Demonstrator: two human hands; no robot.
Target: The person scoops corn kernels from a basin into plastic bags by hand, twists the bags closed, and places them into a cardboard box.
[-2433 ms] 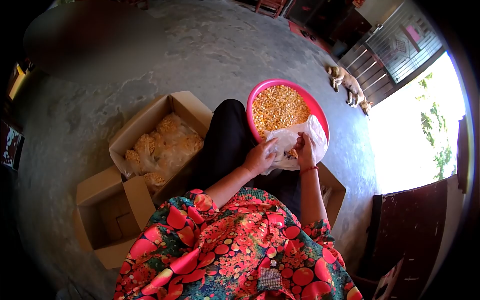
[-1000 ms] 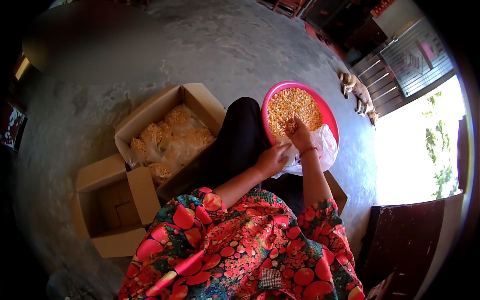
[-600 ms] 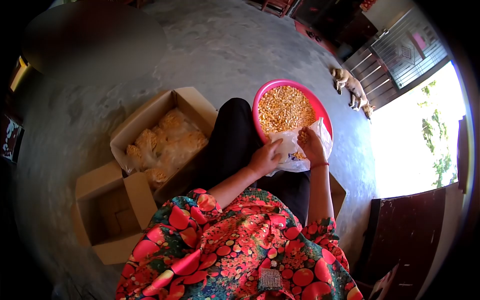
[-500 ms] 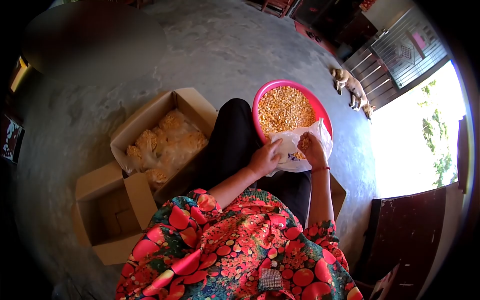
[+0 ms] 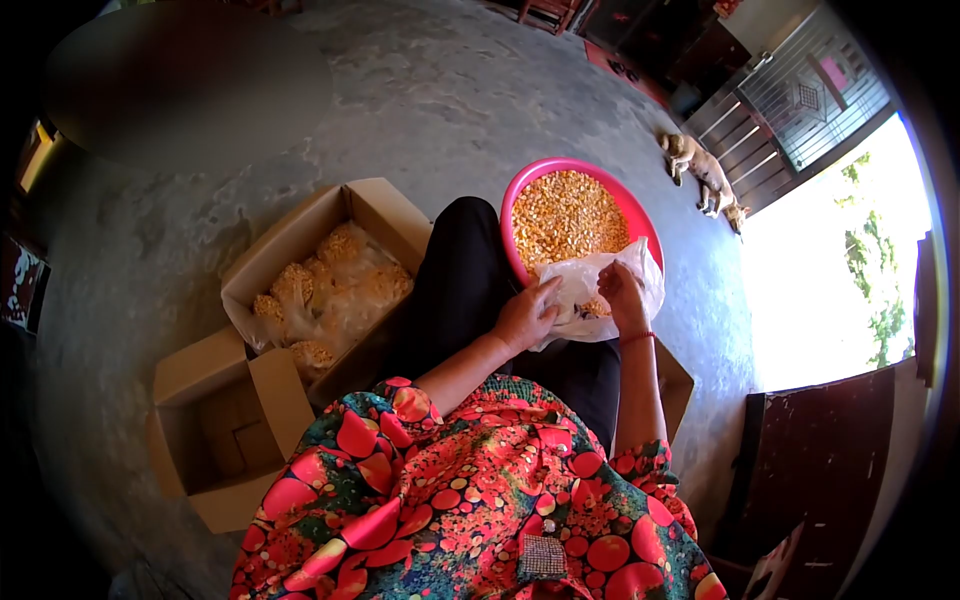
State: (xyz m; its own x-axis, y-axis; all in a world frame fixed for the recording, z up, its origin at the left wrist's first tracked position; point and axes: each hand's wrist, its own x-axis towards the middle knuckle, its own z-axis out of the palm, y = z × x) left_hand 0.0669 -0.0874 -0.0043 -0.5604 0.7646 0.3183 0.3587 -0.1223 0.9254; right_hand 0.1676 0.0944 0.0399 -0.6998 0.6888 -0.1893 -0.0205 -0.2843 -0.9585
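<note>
Pinched the left side of the white bag (image 5: 648, 280) with the left hand (image 5: 525, 318), thumb and fingers closed on the plastic; bent the fingers of the right hand (image 5: 626, 297) over the bag's mouth, a red band (image 5: 636, 337) at the wrist. Saw kernels in the right palm half a second earlier; now could see none there, and could not tell if closed on any or already let go. Reached that hand over the basin's corn a second earlier; now back over the bag, with the left hand at the plastic throughout. Counted one bag, overlapping the near rim of one pink basin (image 5: 648, 226), with a small heap of loose corn (image 5: 595, 309) inside and a far bigger bed of corn (image 5: 568, 215) in the basin. Past one raised knee (image 5: 462, 250), counted two cardboard boxes on the left: a larger box (image 5: 395, 213) with at least four clear bags of corn (image 5: 293, 285), too blended for a full count, and a smaller box (image 5: 282, 395), shadowed inside. Made out part of a third box (image 5: 677, 385) on the right, mostly hidden by forearm and lap. Farther off, saw one dog (image 5: 704, 172) lying on the grey floor (image 5: 450, 110) near one gate (image 5: 815, 95). Found the dark shapes on the red mat (image 5: 645, 87) too small to name.
</note>
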